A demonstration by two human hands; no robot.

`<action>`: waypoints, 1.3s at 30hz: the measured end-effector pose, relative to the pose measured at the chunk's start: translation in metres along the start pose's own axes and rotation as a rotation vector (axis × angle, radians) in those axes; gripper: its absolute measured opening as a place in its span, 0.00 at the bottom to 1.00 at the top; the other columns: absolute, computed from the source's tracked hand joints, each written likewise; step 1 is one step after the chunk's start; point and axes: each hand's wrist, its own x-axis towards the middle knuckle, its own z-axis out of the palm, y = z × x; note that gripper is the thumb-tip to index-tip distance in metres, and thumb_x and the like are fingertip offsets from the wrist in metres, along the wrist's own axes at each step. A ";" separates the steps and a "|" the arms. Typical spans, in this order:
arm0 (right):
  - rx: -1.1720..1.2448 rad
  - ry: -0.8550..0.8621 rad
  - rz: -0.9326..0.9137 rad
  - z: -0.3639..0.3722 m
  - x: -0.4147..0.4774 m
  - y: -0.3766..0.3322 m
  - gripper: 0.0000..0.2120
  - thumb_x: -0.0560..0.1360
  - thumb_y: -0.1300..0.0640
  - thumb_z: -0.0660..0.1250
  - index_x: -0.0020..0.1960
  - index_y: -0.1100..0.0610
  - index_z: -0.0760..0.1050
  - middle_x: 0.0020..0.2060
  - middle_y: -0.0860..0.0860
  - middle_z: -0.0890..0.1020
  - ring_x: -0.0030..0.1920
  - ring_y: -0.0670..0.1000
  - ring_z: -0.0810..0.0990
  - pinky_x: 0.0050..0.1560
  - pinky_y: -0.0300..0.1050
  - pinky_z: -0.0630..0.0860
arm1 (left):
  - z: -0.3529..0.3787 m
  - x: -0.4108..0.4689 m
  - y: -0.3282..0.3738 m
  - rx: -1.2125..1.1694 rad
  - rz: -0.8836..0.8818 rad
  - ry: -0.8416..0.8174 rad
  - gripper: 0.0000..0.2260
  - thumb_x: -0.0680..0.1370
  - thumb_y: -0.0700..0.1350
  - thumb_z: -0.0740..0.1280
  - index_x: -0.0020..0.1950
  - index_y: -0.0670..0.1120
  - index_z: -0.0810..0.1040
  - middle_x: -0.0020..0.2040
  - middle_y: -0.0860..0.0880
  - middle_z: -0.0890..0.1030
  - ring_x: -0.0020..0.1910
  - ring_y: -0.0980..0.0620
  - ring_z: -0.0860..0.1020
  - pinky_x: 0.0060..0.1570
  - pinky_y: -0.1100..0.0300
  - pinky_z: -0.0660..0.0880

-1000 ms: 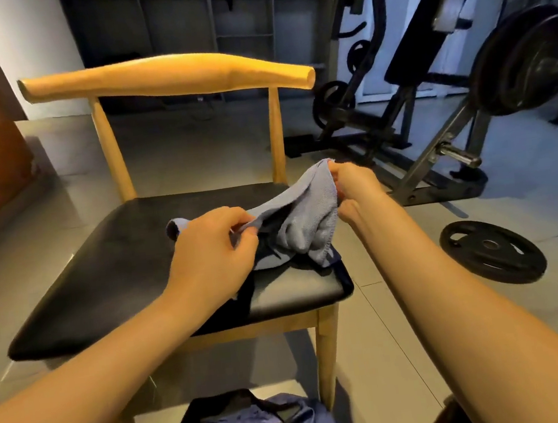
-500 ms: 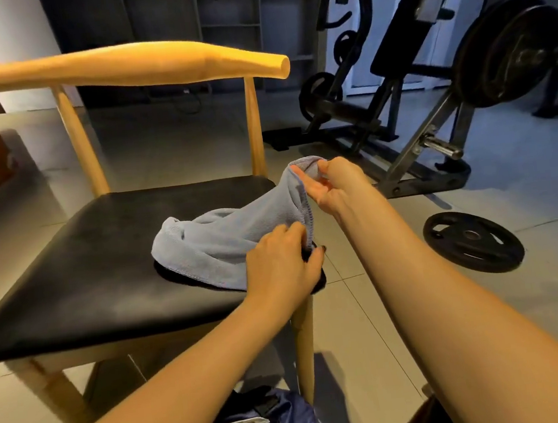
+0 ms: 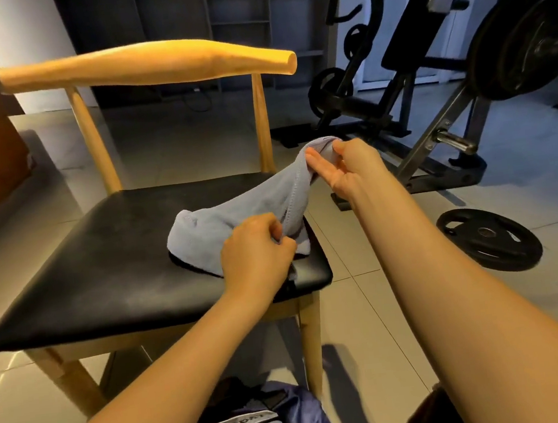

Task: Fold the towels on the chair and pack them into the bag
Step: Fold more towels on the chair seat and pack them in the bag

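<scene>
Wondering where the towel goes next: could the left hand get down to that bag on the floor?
Probably yes: the bag lies before the chair, nothing covering it, though the left hand grips the grey towel.

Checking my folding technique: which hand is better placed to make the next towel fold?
Probably right. The right hand holds the towel by its raised end, free to swing over, while the left hand grips the part on the chair seat.

Weight plate flat on tiled floor — weight machine behind, shelving at back.
</scene>
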 end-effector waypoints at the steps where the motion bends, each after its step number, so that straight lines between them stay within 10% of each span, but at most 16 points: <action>1: 0.023 0.004 -0.003 0.003 -0.002 -0.005 0.19 0.84 0.64 0.60 0.75 0.65 0.65 0.53 0.63 0.80 0.51 0.62 0.84 0.53 0.53 0.84 | -0.013 0.004 -0.003 -0.035 -0.016 0.000 0.07 0.71 0.42 0.71 0.35 0.48 0.75 0.31 0.50 0.76 0.32 0.51 0.75 0.30 0.56 0.68; 12: -0.141 -0.116 -0.323 0.043 -0.032 -0.038 0.05 0.82 0.62 0.60 0.50 0.55 0.74 0.45 0.57 0.85 0.50 0.57 0.87 0.52 0.52 0.84 | -0.165 0.056 -0.036 -0.132 0.227 -0.098 0.07 0.76 0.39 0.74 0.38 0.40 0.83 0.32 0.40 0.81 0.29 0.53 0.75 0.33 0.57 0.72; 39: -0.709 -0.116 -0.715 0.067 -0.058 -0.047 0.07 0.83 0.57 0.63 0.55 0.58 0.78 0.33 0.51 0.78 0.28 0.45 0.75 0.29 0.38 0.73 | -0.245 0.095 -0.066 -0.090 0.219 0.378 0.05 0.84 0.43 0.64 0.58 0.46 0.79 0.50 0.52 0.79 0.48 0.57 0.78 0.48 0.68 0.73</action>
